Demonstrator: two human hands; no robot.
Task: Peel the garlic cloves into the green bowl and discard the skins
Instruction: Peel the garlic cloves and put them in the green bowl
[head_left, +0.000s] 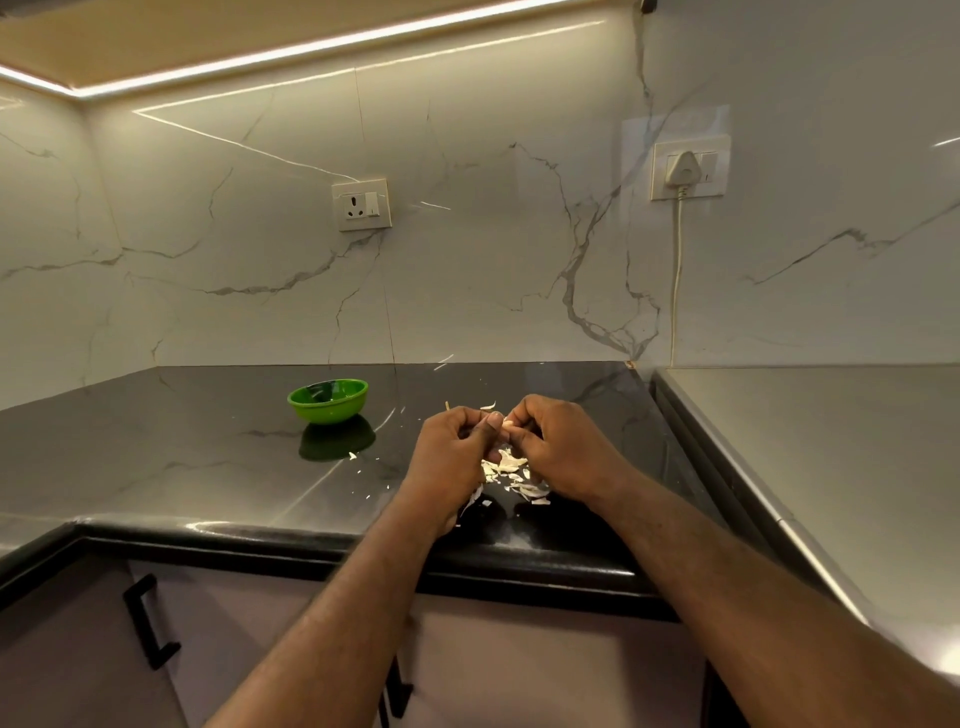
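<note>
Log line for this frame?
phase: peeling | left hand, right hand: pinch clove | skins: on counter under hands | bowl: left, apart

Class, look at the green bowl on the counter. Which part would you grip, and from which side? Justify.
Pinch the green bowl at its near-right rim, thumb inside, fingers outside, probably coming from the right, where the left hand and right hand pinch a garlic clove. It stands upright on the counter, mouth open; its wall curves under, so a side grasp may slip.
</note>
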